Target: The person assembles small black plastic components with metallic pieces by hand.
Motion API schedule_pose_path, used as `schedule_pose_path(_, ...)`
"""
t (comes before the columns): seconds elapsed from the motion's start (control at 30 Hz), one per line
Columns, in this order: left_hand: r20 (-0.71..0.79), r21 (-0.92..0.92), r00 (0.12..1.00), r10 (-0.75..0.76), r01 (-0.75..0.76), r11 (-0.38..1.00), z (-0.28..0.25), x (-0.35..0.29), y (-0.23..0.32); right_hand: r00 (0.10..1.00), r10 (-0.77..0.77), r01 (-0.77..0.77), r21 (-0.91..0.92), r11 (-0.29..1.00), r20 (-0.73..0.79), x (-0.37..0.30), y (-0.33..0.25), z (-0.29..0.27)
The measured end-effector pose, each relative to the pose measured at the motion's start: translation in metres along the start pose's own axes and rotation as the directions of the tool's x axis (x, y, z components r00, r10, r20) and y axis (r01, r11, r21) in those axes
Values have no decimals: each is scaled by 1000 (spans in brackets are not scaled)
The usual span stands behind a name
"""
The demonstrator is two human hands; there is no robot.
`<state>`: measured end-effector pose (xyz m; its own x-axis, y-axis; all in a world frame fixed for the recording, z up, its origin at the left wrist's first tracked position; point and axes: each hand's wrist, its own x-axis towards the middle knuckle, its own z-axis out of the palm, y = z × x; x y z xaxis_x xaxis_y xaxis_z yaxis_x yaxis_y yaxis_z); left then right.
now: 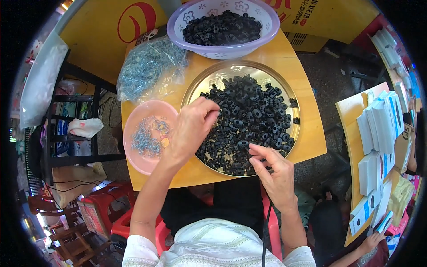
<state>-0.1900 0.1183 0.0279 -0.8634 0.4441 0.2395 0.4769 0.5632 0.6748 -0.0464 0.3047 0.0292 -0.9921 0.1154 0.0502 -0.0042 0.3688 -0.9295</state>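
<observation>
A round gold-coloured metal tray holds a heap of small black plastic pieces, like cord-lock parts, with larger ones at the back and smaller ones toward the front. Over the tray's left side, my left hand is closed in a pinch; what lies between its fingertips is hidden. My right hand reaches in over the tray's front right edge, thumb and forefinger closing on a black plastic piece. Beside my left wrist, a pink bowl contains many small metal springs.
A lavender basin full of black plastic pieces stands at the table's back. Left of it lies a clear bag of bluish-grey springs. To the right is another table with stacked white cards and another person's hand. A red stool stands lower left.
</observation>
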Motion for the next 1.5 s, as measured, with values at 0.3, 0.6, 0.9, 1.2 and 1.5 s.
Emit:
schedule_pose_path(0.3, -91, 183, 995, 41, -24, 983, 25, -14, -12, 999, 7, -6, -25, 1000, 35, -8, -12, 3)
schedule_pose_path(0.6, 116, -771, 941, -317, 287, 569, -3, -56, 17, 997, -18, 24, -79, 997, 74, -5, -22, 10)
schedule_pose_path(0.9, 240, -890, 889, -391, 362, 278, -11, -149, 25, 926, -297, 335, -142, 932, 234, 41, -52, 54)
schedule_pose_path(1.2, 286, -876, 848, -447, 420, 237, -7, -193, 13, 763, -468, 645, -474, 599, 446, 88, -54, 144)
schedule_pose_path(1.5, 125, -863, 876, -466, 327, 384, -10, -196, 1, 790, -445, 612, -564, 554, 421, 100, -42, 167)
